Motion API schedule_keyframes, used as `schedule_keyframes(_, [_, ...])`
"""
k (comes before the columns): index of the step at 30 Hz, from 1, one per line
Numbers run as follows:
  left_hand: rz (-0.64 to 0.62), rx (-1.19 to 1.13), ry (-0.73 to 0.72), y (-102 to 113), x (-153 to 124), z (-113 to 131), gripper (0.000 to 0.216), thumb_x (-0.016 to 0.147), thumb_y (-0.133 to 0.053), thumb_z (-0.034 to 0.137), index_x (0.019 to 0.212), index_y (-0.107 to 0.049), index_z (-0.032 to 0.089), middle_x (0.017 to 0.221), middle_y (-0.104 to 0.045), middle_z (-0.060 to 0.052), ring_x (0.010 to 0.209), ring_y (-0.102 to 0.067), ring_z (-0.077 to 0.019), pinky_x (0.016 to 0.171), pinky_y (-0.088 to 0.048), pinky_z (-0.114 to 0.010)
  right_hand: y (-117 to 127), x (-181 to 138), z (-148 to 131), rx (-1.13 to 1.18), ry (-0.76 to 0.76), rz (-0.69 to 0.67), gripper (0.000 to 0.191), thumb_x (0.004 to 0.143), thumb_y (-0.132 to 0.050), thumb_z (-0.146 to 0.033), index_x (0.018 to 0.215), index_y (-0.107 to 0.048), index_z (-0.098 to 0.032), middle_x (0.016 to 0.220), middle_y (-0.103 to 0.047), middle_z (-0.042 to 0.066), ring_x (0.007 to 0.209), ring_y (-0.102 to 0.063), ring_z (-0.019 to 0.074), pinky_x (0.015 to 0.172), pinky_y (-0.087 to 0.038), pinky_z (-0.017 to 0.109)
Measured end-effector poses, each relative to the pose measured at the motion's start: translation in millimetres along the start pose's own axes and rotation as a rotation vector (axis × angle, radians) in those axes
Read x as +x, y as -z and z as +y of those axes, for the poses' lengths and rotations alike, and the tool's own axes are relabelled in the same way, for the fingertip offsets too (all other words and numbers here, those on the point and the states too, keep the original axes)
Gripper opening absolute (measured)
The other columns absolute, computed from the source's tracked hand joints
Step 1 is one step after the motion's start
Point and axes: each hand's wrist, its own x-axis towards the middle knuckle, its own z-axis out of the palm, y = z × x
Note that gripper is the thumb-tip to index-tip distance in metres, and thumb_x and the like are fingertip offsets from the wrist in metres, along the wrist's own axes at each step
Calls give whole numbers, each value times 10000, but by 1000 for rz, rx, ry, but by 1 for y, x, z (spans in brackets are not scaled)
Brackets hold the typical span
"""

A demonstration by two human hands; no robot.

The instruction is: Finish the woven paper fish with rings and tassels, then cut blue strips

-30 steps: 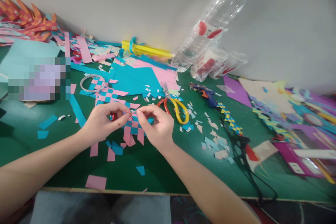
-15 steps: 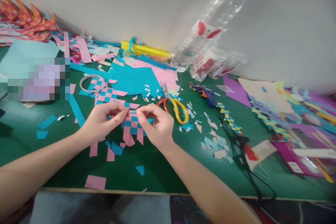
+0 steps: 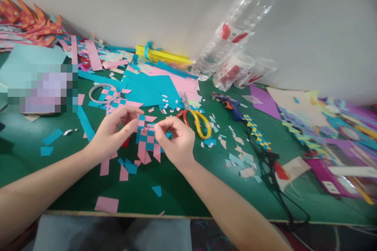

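My left hand (image 3: pixel 113 131) hovers over the green table (image 3: pixel 176 196) with its fingers stretched out and apart; a bit of red shows under its palm. My right hand (image 3: pixel 176 141) is closed in a pinch on a thin red thread (image 3: pixel 146 127), whose loop sticks out toward the left hand. Between and below both hands lies a small woven mat of pink and blue paper strips (image 3: pixel 149 141).
Scissors with a red and a yellow handle (image 3: pixel 196 119) lie right of my hands, a blue glue gun (image 3: pixel 234 108) with its black cord beyond. A tape ring (image 3: pixel 103 93), blue and pink sheets (image 3: pixel 159 86), a clear plastic bottle (image 3: pixel 235 35) and paper scraps lie around.
My left hand has let go of the red thread and spread its fingers, drawing slightly left. The right hand keeps its pinch on the thread.
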Motion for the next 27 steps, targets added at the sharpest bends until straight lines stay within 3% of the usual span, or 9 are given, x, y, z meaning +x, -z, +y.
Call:
schedule_keyframes(5, [-8, 0, -28, -2, 2, -1, 254, 741, -757, 312, 911, -624, 177, 917, -657, -46, 869, -617, -174, 753, -492, -282, 0, 0, 0, 44, -49, 2, 123, 771, -598, -182, 651, -581, -202, 532, -530, -57, 503, -496, 83, 499, -436, 221])
schedule_keyframes(12, [-39, 70, 54, -1, 0, 4, 225, 716, -762, 392, 717, -665, 189, 719, -668, 1, 598, -567, -119, 586, -471, -246, -1, -2, 0, 73, -54, -30, 128, 768, -602, -176, 647, -576, -205, 521, -513, -66, 493, -485, 78, 504, -439, 219])
schedule_keyframes(27, [-10, 137, 40, -2, -3, 3, 199, 775, -702, 405, 785, -718, 206, 743, -704, -6, 616, -613, -121, 567, -503, -211, -1, 0, 0, 8, -1, -3, 129, 771, -594, -166, 650, -574, -205, 528, -514, -64, 486, -482, 75, 492, -432, 217])
